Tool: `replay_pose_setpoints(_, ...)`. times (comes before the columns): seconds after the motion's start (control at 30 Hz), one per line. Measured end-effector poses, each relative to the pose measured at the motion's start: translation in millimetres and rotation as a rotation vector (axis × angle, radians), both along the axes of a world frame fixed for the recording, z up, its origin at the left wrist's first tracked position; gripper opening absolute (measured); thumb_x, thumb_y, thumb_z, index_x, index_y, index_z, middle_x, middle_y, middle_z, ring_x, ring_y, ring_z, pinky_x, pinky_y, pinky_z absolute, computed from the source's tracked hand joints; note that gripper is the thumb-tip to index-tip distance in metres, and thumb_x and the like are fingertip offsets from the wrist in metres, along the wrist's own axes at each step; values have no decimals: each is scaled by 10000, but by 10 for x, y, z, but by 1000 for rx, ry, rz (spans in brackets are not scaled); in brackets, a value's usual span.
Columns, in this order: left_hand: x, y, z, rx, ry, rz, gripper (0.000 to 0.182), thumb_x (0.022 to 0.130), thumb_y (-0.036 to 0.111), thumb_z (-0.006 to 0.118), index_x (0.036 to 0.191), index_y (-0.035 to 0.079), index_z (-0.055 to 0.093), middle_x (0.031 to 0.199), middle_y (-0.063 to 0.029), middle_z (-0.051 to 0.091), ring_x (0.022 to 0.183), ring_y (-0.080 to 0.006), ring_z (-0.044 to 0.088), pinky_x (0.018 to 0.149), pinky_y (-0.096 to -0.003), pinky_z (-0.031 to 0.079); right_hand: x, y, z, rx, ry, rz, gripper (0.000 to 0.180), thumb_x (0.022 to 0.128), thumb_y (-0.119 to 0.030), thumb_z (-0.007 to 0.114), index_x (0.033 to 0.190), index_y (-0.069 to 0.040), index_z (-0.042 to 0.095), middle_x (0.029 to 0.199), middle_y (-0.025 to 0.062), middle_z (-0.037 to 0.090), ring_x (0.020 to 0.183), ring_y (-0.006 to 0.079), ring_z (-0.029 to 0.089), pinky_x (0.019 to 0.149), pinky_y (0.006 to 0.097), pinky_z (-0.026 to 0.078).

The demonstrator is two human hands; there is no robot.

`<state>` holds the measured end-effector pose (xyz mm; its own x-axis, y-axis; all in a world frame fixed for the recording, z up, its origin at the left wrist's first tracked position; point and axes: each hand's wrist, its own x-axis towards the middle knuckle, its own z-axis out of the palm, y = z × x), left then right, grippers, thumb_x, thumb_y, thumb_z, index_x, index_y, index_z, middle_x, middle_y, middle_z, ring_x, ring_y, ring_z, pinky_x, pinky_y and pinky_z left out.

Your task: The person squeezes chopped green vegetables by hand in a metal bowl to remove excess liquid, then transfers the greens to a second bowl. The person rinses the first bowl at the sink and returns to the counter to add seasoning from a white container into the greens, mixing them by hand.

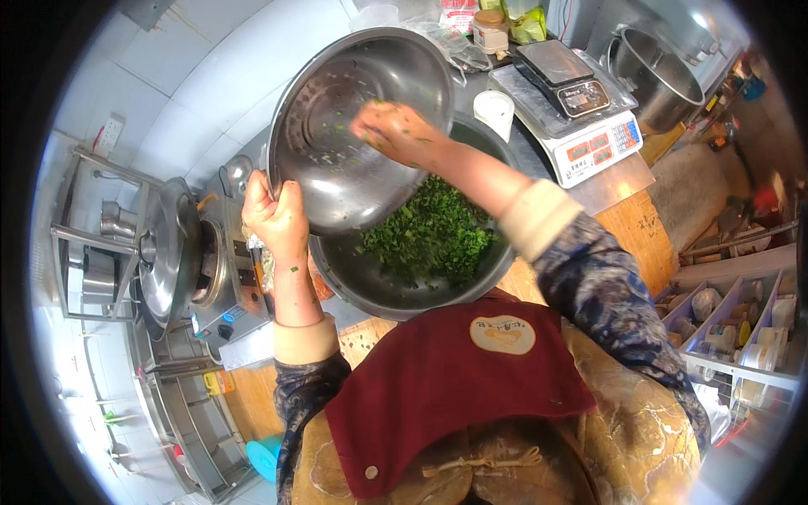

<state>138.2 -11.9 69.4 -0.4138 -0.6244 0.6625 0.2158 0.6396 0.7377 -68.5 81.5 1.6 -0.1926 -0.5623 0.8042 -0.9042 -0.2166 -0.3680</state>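
My left hand point(278, 218) grips the rim of a stainless steel bowl point(372, 189), which is tilted over a second, larger metal basin point(404, 306). Chopped green leaves point(435, 237) lie in the lower basin. Small green bits cling to the inside of the tilted bowl. My right hand point(391, 132), blurred, is over the inner face of that bowl with its fingers curled; whether it touches the metal cannot be told. Green flecks stick to both hands and wrists.
A white cup point(494, 108) stands behind the basin, beside a white electronic scale point(593, 148) carrying a smaller scale point(562, 79). Further right is a deep steel pot point(656, 82). At the left are a stove point(230, 278) and a large lidded pan point(165, 252). A tiled wall rises behind.
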Motion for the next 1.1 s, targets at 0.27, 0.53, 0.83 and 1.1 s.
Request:
replay_pose_setpoints(0.27, 36, -11, 60, 30, -82, -52, 220, 779, -58, 553, 686, 80, 410, 667, 77, 399, 647, -18, 342, 555, -191, 293, 1, 119, -311, 271, 420, -217, 32, 858, -82, 605, 831, -89, 621, 857, 93, 630, 836, 211, 638, 757, 333, 526)
replay_pose_setpoints(0.53, -144, 235, 30, 12, -17, -89, 231, 721, -81, 545, 665, 75, 384, 660, 70, 329, 623, -41, 303, 511, -228, 275, 151, -120, -830, 249, -125, -349, 149, 899, -184, 564, 973, -57, 539, 971, 174, 594, 933, 354, 582, 825, 444, 477)
replay_pose_setpoints(0.83, -139, 316, -1, -388, -183, 113, 110, 695, 21, 575, 690, 26, 465, 655, -150, 501, 597, -370, 510, 532, -418, 403, 332, 646, -337, 745, -289, 83, 131, 929, -115, 571, 943, -38, 676, 874, 131, 685, 886, 253, 677, 806, 352, 528)
replay_pose_setpoints(1.1, -128, -60, 11, -314, -141, 155, 109, 706, 9, 561, 702, 36, 456, 657, -152, 491, 625, -373, 514, 562, -424, 409, 717, 469, -523, 687, -29, 246, 126, 895, -119, 625, 974, -26, 659, 949, 143, 663, 916, 328, 640, 827, 393, 522)
